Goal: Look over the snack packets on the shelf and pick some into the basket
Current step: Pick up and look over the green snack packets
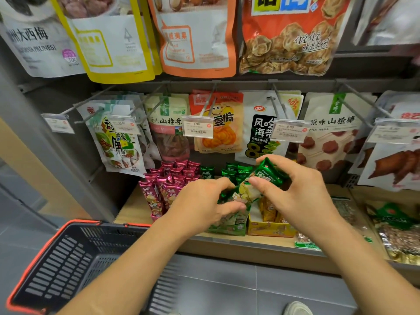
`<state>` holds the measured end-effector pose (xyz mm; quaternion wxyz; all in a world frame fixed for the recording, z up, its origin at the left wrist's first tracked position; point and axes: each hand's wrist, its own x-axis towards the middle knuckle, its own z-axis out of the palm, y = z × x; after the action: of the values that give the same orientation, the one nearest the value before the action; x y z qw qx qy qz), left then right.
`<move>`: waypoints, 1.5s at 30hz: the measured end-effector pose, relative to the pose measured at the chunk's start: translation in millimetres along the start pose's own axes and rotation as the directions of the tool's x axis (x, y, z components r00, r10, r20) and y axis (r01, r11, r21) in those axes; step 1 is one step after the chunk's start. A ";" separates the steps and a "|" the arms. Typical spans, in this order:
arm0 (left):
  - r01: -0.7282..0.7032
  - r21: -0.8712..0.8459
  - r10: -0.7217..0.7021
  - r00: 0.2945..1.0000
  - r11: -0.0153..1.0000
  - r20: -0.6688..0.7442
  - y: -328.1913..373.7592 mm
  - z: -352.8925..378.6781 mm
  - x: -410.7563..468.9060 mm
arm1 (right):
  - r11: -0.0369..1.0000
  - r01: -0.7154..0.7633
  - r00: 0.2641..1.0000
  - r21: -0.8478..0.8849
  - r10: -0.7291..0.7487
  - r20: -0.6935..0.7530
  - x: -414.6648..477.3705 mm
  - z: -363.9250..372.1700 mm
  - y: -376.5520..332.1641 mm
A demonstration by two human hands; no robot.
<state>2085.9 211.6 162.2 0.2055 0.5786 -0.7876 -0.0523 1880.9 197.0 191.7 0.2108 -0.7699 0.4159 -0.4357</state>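
Right hand [303, 189]: curled, with a green packet [269, 175] pinched between thumb and fingers and held tilted above the shelf [134, 210].
Left hand [204, 201]: fingers are clamped on green wrapping just left of the right hand; whether this is the same green packet or another cannot be told.
Green box [227, 227]: set at the front of the shelf, directly under the two hands, with its contents mostly hidden by them.
Yellow box [269, 229]: placed touching the green box on its right, with orange packets stood upright in it.
Pink packets [164, 185]: stood upright in rows on the shelf, to the left of the left hand.
Back row [234, 170]: further green packs are stood behind the hands, beside the pink packets.
Basket [52, 264]: black slotted walls and a red rim are seen at lower left, below the shelf edge and under the left forearm; no packet is seen in the visible part.
Hung bags [216, 123]: larger snack bags are hung on pegs in two tiers above the shelf.
Price tags [198, 130]: clipped to the peg ends in front of the hung bags.
Floor [227, 292]: grey tiles, with a shoe [297, 308] at the lower edge.
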 end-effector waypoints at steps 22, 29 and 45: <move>0.032 0.259 -0.149 0.883 0.965 0.445 -86.4 58.7 28.5 | 0.933 0.231 0.969 -0.275 -0.246 -0.018 57.9 51.1 -1.9; -0.011 0.298 -0.108 0.919 0.955 0.379 -87.0 62.8 23.9 | 0.951 0.059 0.997 -0.304 -0.040 0.068 78.7 96.5 33.2; -0.009 0.280 -0.102 0.920 0.960 0.380 -88.7 64.6 18.7 | 0.841 0.026 0.896 -0.540 0.220 0.385 81.5 154.8 78.5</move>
<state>2135.4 155.3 79.9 -0.0394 0.5980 -0.7982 -0.0612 1998.5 79.6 95.9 0.0985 -0.8521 0.5021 -0.1100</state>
